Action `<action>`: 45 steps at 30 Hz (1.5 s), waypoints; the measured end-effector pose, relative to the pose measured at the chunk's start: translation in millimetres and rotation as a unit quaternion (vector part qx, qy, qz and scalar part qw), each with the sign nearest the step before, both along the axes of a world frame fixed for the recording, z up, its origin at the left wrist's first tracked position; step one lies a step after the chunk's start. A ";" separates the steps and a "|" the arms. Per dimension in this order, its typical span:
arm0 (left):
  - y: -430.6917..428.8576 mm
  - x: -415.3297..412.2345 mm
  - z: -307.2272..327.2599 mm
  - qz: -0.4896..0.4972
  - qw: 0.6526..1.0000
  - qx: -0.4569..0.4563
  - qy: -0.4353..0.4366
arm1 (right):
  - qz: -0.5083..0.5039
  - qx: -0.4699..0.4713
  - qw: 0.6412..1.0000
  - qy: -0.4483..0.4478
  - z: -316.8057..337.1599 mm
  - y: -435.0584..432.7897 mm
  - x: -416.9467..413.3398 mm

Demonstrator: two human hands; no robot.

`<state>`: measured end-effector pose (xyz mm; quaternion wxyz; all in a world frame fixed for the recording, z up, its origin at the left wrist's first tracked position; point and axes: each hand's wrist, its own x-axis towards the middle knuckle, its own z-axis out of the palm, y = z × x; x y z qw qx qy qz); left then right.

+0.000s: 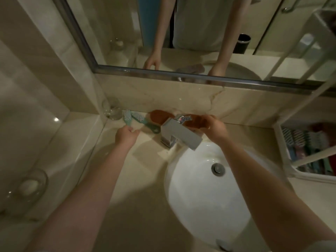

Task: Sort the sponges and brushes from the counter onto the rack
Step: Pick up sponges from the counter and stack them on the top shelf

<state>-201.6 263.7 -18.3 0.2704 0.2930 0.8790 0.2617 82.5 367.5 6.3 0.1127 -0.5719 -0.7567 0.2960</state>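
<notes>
Reaching behind the square chrome tap (180,132), the right hand (216,127) curls its fingers round a brown oval sponge (197,123), likely bound for the white rack (278,140). The left hand (126,136) meets a teal plastic brush (126,116) on the beige bench (145,197); whether it grips is unclear.

I get a dim, yellowish view. Glints sit on the square chrome faucet (180,131) and glossy beige wall tile (56,119); soft shadows cross the beige stone tabletop (145,179); edges bend, blurred.

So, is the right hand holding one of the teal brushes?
No, the right hand grips a brown sponge behind the faucet, while the teal brushes lie on the counter further left.
</notes>
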 end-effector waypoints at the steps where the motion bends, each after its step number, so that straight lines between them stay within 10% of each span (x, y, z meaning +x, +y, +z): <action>1: 3.3 -6.1 -7.1 -0.002 1.000 -0.026 0.016 | 0.001 0.002 1.000 -0.005 -4.1 4.6 -1.8; 21: 27.4 -36.7 -42.9 0.013 0.983 -0.160 0.090 | -0.048 0.036 0.991 -0.123 -60.3 29.1 -4.1; 32: 28.4 -23.2 -36.0 0.019 0.990 -0.143 0.002 | -0.276 -0.137 0.897 0.316 -40.0 4.1 -2.8; 45: 1.9 29.3 21.0 -0.031 0.982 0.150 -0.112 | -0.239 -0.090 0.875 0.412 26.6 -27.1 7.3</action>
